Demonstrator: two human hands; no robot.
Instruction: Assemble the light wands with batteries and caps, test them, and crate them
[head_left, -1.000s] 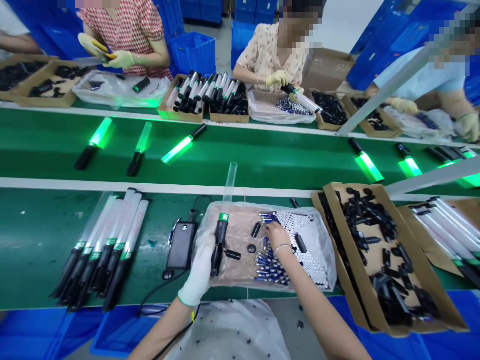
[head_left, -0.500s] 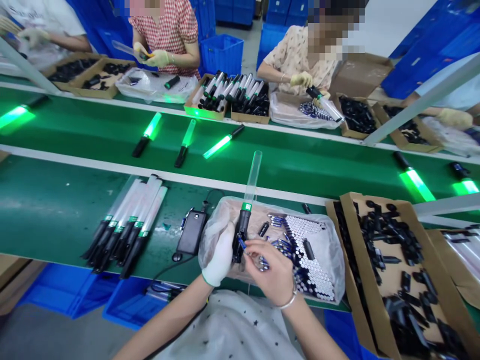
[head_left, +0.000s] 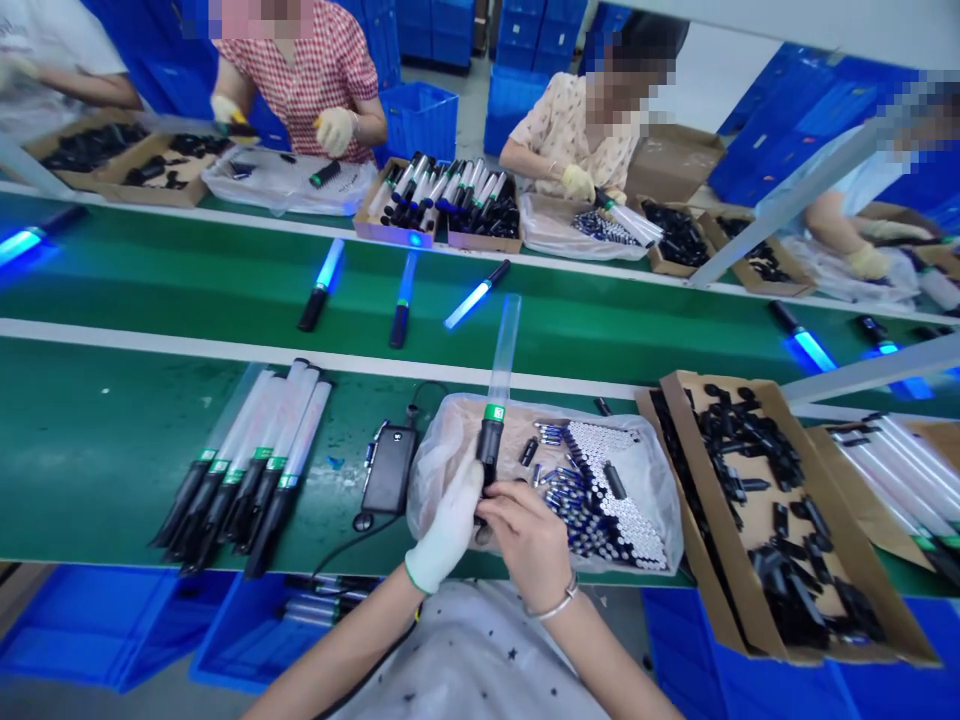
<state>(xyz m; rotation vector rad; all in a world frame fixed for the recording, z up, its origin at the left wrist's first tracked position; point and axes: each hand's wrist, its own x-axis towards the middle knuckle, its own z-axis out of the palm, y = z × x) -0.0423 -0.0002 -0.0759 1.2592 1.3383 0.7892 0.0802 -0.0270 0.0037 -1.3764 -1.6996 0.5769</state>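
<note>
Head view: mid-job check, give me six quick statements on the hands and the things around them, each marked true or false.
1. The left hand holds a light stick. True.
2. The right hand wears a white glove. False: it is bare.
3. The lit sticks on the green strip glow blue. True.
4. The held stick's tube glows red. False: it is clear and unlit.
5. Batteries lie in the plastic-lined tray. True.
6. The black device lies right of the tray. False: left.

The clear-topped black light stick (head_left: 495, 412) leans slightly, unlit.
</note>
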